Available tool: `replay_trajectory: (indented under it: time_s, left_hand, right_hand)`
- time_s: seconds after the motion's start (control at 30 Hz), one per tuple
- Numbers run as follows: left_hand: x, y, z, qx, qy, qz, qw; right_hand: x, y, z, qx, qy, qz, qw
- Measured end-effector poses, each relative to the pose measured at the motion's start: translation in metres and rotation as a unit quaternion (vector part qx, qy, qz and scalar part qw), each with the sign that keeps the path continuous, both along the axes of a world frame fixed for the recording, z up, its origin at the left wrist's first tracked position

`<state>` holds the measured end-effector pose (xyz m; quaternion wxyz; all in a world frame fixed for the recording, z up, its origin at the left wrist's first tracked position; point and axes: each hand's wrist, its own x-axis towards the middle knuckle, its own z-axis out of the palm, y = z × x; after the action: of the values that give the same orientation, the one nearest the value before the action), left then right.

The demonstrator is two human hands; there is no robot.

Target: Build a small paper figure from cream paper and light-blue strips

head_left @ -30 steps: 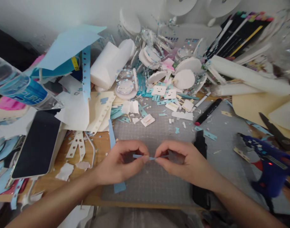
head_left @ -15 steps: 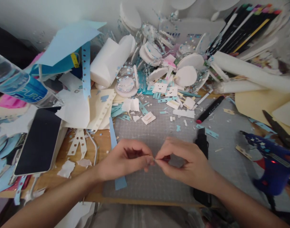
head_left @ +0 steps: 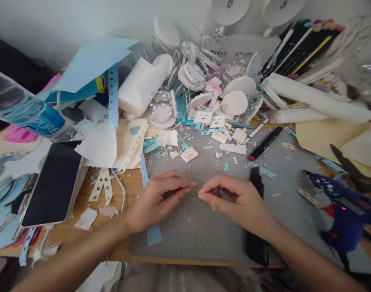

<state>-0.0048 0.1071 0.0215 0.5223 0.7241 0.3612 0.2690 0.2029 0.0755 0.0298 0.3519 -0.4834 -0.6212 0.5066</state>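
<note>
My left hand (head_left: 161, 196) hovers over the grey cutting mat (head_left: 194, 239), its thumb and fingertips pressed together. Across a narrow gap, my right hand (head_left: 237, 198) is closed in a pinch; whatever either hand holds is too small to make out. Beneath my left wrist runs a blue paper strip (head_left: 155, 235). A black cutter knife (head_left: 256, 249) lies partly under my right hand. Ahead of both hands are a small white paper square (head_left: 189, 154), two white squares with drawn smiles (head_left: 203, 117), and scattered paper scraps (head_left: 232, 148).
A blue glue gun (head_left: 340, 211) with a red light lies on the right, near dark scissors (head_left: 352, 170). A red-capped marker (head_left: 266, 143) rests on the mat. Leftward are a phone (head_left: 52, 182) and a tilted water bottle (head_left: 36, 111). White discs (head_left: 235, 103) crowd the back.
My fingertips, which met around something tiny, have drawn slightly apart. My left fingers have straightened a little. The camera view has shifted slightly.
</note>
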Motion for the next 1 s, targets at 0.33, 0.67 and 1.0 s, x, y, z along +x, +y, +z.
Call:
replay_trajectory:
  time_s: [0.33, 0.67, 1.0]
  left_hand:
    - [0.002, 0.000, 0.000, -0.429, -0.186, 0.026, 0.884]
    - [0.000, -0.006, -0.001, -0.492, -0.284, -0.029, 0.822]
    - [0.001, -0.009, -0.004, -0.460, -0.309, -0.114, 0.824]
  right_hand:
    - [0.004, 0.004, 0.001, -0.161, 0.119, 0.020, 0.980]
    - [0.000, -0.006, 0.001, -0.211, 0.190, 0.088, 0.955]
    - [-0.004, -0.007, -0.004, -0.232, 0.139, 0.099, 0.958]
